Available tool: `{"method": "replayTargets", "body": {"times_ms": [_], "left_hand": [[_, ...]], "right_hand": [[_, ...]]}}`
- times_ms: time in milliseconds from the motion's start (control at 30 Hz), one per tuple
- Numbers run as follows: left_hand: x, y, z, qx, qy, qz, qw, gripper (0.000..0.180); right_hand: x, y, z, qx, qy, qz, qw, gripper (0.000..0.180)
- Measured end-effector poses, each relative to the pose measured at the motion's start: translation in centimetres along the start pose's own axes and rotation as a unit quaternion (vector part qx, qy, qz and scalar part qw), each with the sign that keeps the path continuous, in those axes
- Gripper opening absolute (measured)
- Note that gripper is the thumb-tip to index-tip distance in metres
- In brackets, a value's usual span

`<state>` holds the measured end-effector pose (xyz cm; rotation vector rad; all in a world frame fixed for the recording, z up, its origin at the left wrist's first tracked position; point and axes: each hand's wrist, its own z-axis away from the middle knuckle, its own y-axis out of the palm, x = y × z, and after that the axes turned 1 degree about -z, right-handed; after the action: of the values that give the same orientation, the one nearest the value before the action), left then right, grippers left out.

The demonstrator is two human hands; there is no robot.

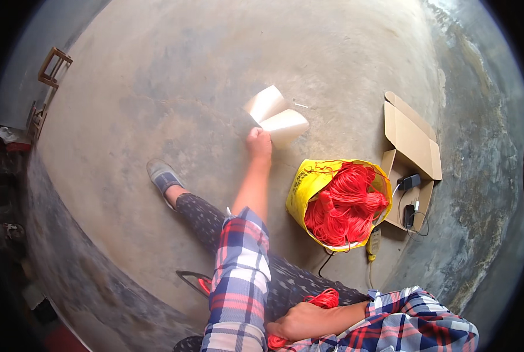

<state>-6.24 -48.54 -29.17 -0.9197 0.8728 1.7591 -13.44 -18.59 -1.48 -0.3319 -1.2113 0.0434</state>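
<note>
My left hand (259, 144), arm stretched out over the floor, is closed on the near end of a pale, glossy bent sheet (285, 124). Two curved flaps of the sheet spread apart above the fist; whether it is paper or card I cannot tell. My right hand (303, 322) rests near my lap, closed around a bundle of red cord (325, 298) that shows on both sides of the fist. To the right of my left forearm stands a yellow bag (300, 190), open at the top and filled with red cord skeins (350, 202).
Behind the bag to the right lies an open cardboard box (411, 132) holding black adapters (409, 182) with cables. A yellowish power strip (373, 243) sits beside the bag. My shoe (163, 176) is at the left, and a wooden frame (53, 67) stands at the far left.
</note>
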Motion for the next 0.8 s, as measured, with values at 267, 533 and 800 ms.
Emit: {"method": "replayTargets", "body": {"times_ms": [267,533,800], "left_hand": [[5.6,-4.3,-2.5,-0.050,-0.090,-0.249,0.963,0.007],[3.2,-4.0,-0.2,-0.073,-0.215,-0.037,0.973,0.025],[-2.5,-5.3,3.1,-0.115,-0.165,-0.063,0.978,0.033]], "right_hand": [[-0.3,-0.5,0.0,0.017,-0.012,-0.005,1.000,0.022],[-0.1,-0.3,0.0,0.024,0.000,0.009,1.000,0.024],[0.1,0.1,-0.2,-0.030,-0.013,-0.027,0.999,0.028]]}}
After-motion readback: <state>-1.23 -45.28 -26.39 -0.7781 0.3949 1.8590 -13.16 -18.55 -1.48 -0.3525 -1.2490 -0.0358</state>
